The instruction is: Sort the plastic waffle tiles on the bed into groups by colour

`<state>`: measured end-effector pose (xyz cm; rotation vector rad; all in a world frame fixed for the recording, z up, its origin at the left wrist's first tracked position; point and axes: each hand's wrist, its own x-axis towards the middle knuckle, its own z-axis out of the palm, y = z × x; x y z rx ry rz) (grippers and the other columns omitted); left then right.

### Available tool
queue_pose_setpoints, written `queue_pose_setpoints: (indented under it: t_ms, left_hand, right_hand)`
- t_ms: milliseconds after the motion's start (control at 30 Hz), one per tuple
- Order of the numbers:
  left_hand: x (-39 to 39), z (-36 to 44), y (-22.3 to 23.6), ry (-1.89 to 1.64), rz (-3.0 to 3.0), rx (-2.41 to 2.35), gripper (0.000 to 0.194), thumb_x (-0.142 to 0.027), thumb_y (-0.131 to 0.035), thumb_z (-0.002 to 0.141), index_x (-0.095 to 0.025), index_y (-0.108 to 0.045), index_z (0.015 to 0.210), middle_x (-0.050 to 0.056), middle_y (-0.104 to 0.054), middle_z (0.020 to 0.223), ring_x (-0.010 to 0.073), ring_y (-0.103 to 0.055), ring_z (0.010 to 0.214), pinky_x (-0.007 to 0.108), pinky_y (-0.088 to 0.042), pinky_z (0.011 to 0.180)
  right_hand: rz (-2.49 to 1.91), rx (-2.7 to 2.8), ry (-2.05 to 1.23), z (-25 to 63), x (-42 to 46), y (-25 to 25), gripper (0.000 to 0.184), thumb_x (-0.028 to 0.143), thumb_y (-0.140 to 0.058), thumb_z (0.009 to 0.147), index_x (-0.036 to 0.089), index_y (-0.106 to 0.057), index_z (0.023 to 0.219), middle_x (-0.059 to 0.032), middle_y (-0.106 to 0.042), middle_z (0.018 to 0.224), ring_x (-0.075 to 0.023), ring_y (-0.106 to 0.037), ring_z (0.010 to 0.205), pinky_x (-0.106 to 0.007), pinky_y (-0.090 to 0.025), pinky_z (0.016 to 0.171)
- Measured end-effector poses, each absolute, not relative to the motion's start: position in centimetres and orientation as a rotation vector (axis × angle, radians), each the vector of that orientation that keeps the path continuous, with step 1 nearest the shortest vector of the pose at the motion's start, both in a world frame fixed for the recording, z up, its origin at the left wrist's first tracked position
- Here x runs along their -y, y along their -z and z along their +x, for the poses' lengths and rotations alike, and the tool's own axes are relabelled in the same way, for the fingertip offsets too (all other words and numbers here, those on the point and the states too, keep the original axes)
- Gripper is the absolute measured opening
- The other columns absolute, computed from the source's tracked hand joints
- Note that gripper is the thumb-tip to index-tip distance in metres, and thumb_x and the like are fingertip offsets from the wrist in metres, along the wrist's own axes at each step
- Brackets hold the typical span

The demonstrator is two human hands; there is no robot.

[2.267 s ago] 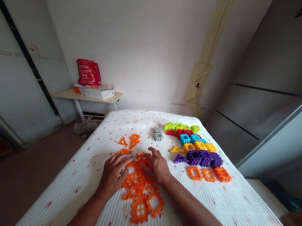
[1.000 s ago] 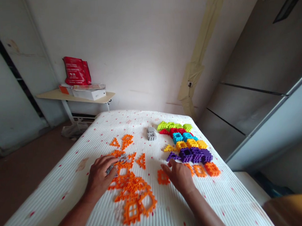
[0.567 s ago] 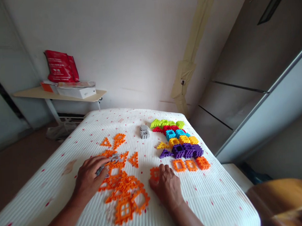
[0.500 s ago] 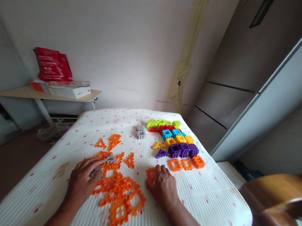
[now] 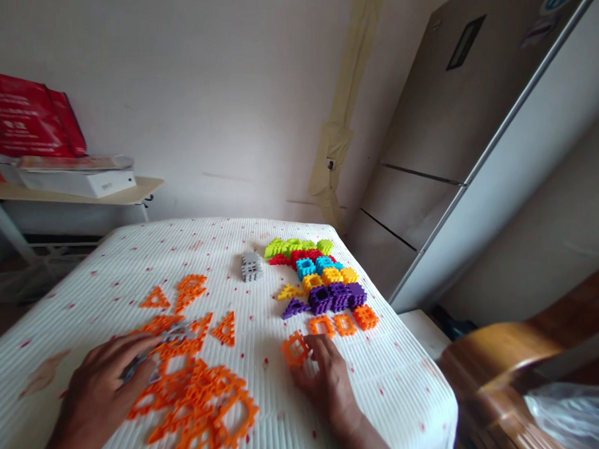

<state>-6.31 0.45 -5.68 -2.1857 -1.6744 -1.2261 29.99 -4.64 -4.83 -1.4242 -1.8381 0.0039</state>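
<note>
My left hand (image 5: 105, 375) is closed around grey building pieces (image 5: 178, 332), over the left edge of a loose pile of orange interlocking pieces (image 5: 233, 419). Part of the grey pieces is hidden by the fingers. At the right, my right hand (image 5: 328, 375) pinches an orange square window piece (image 5: 296, 349) between thumb and fingers, tilted over the table cover. Just beyond it lie two orange square frames (image 5: 344, 324) and an orange stack (image 5: 366, 317). Orange triangles (image 5: 225, 330) are spread around the pile.
Stacks in purple (image 5: 340, 297), yellow (image 5: 349, 275), blue (image 5: 306, 268), red (image 5: 305, 255) and green (image 5: 325, 247) stand in rows at the back right. A grey stack (image 5: 250, 266) is left of them. A refrigerator (image 5: 402, 200) and wooden chair (image 5: 489, 368) border the right side.
The view has turned right, so the scene sits further left. My right hand has moved the orange window piece closer to the orange frames and tilted it. My left hand still keeps the grey pieces.
</note>
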Motion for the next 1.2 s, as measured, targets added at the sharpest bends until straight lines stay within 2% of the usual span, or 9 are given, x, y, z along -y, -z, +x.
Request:
queue_pose_setpoints:
  t_ms: [133, 233, 333, 567, 767, 900, 1000, 1100, 1200]
  left_hand:
    - [-0.6, -6.4, 6.0, 1.218, -2.179, 1.649, 0.027, -0.042, -0.048, 0.078, -0.026, -0.065, 0.092, 0.005, -0.072, 0.094, 0.0264, -0.066, 0.086, 0.041, -0.050, 0.076]
    - [-0.6, -6.5, 6.1, 1.204, -2.171, 1.650, 0.025, -0.040, -0.048, 0.078, -0.026, -0.064, 0.092, 0.005, -0.072, 0.092, 0.0259, -0.066, 0.085, 0.041, -0.050, 0.075]
    - [-0.6, -6.4, 6.1, 1.202, -2.173, 1.649, 0.025, -0.039, -0.048, 0.077, -0.026, -0.064, 0.091, 0.004, -0.071, 0.091, 0.0257, -0.065, 0.084, 0.041, -0.050, 0.076]
    - [-0.7, -6.7, 6.5, 1.214, -2.197, 1.742, 0.027, -0.041, -0.049, 0.076, -0.025, -0.066, 0.091, 0.005, -0.071, 0.095, 0.0260, -0.064, 0.089, 0.040, -0.048, 0.081]
    - [-0.6, -6.6, 6.3, 1.222, -2.186, 1.703, 0.029, -0.042, -0.049, 0.077, -0.023, -0.067, 0.090, 0.006, -0.072, 0.094, 0.0264, -0.065, 0.087, 0.040, -0.048, 0.080]
    - [-0.3, -6.3, 5.7, 1.193, -2.160, 1.692, 0.028, -0.039, -0.050, 0.076, -0.021, -0.068, 0.086, 0.007, -0.072, 0.090, 0.0258, -0.064, 0.086, 0.041, -0.048, 0.082]
    - [0.1, -5.8, 5.1, 1.178, -2.162, 1.724, 0.026, -0.036, -0.050, 0.076, -0.021, -0.069, 0.087, 0.006, -0.072, 0.092, 0.0235, -0.064, 0.088, 0.038, -0.049, 0.083]
    - [0.4, -5.4, 4.6, 1.176, -2.142, 1.753, 0.025, -0.032, -0.049, 0.076, -0.023, -0.070, 0.087, 0.005, -0.072, 0.091, 0.0222, -0.063, 0.089, 0.037, -0.049, 0.084]
    - [0.6, -5.1, 4.5, 1.168, -2.155, 1.723, 0.024, -0.028, -0.050, 0.077, -0.023, -0.070, 0.088, 0.004, -0.072, 0.091, 0.0219, -0.063, 0.090, 0.038, -0.049, 0.085]
  right_hand:
    - [-1.579, 1.681, 0.256, 34.0, 3.9, 4.0, 0.026, 0.026, -0.056, 0.079, 0.015, -0.059, 0.102, -0.0117, -0.063, 0.096, -0.0223, -0.062, 0.082, -0.034, -0.053, 0.070]
    - [-1.798, 1.628, 0.348, 36.9, 3.3, 3.3, 0.025, 0.031, -0.055, 0.082, 0.014, -0.062, 0.099, -0.0121, -0.064, 0.095, -0.0233, -0.063, 0.079, -0.033, -0.051, 0.066]
    - [-1.969, 1.650, 0.336, 38.1, 3.0, 3.0, 0.024, 0.030, -0.057, 0.082, 0.014, -0.065, 0.097, -0.0110, -0.065, 0.091, -0.0233, -0.064, 0.077, -0.031, -0.049, 0.064]
    - [-2.122, 1.675, 0.275, 37.5, 2.5, 3.5, 0.027, 0.028, -0.059, 0.083, 0.011, -0.066, 0.102, -0.0129, -0.066, 0.095, -0.0231, -0.064, 0.083, -0.029, -0.048, 0.072]
    - [-2.143, 1.721, 0.245, 37.6, 2.3, 3.4, 0.029, 0.030, -0.055, 0.085, 0.012, -0.065, 0.105, -0.0129, -0.066, 0.100, -0.0232, -0.064, 0.089, -0.029, -0.048, 0.076]
    - [-2.124, 1.777, 0.249, 37.7, 2.5, 3.9, 0.031, 0.030, -0.047, 0.089, 0.012, -0.063, 0.107, -0.0126, -0.065, 0.099, -0.0221, -0.064, 0.088, -0.028, -0.049, 0.074]
    - [-2.039, 1.773, 0.332, 37.8, 2.7, 4.3, 0.037, 0.039, -0.043, 0.090, 0.012, -0.062, 0.107, -0.0138, -0.064, 0.099, -0.0231, -0.064, 0.085, -0.030, -0.050, 0.070]
    - [-1.839, 1.745, 0.465, 37.7, 2.8, 4.0, 0.041, 0.048, -0.040, 0.091, 0.015, -0.063, 0.101, -0.0133, -0.063, 0.099, -0.0236, -0.063, 0.083, -0.031, -0.049, 0.066]
    - [-1.591, 1.782, 0.499, 36.6, 2.8, 3.1, 0.034, 0.044, -0.040, 0.093, 0.018, -0.062, 0.088, -0.0096, -0.063, 0.089, -0.0199, -0.061, 0.075, -0.028, -0.047, 0.060]
